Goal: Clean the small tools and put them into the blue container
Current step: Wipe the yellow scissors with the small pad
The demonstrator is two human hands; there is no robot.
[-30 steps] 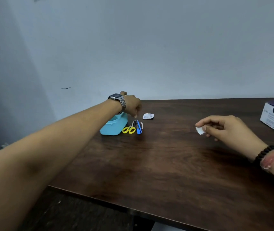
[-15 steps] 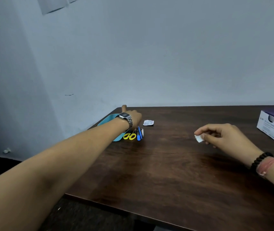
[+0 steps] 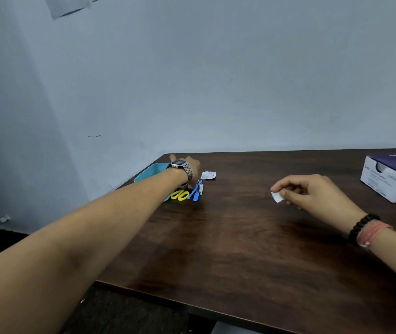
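Your right hand (image 3: pixel 312 192) hovers over the dark wooden surface (image 3: pixel 240 249), nearest to you, with a black bead bracelet (image 3: pixel 363 226) and a pink thread band (image 3: pixel 373 233) at the wrist. Its grip is closed: thumb and forefinger pinch a small white wipe (image 3: pixel 277 196), the other fingers curled loosely behind it. Well beyond that grip on its outer side, a white and purple cardboard box (image 3: pixel 394 178) sits at the surface's right edge.

Farther off, well apart from the right grip, your left arm stretches out to the far left corner of the surface. Your left hand (image 3: pixel 189 168) wears a metal wristwatch (image 3: pixel 180 166) and is turned away from you, so you cannot tell whether its grip is open or holds anything; only the thumb shows, sticking out toward the wall.

The small tools lie just below that left hand, on its near side: yellow-handled scissors (image 3: pixel 180 195), then two blue-handled tools (image 3: pixel 195 192) and a small metal nail clipper (image 3: pixel 201 189) packed side by side to their right. The blue container (image 3: pixel 152 172) sits under and behind your left wrist, partly hidden by the forearm, touching or nearly touching the scissors. Just right of the left hand, a torn white sachet (image 3: pixel 208 175) lies flat on the surface.
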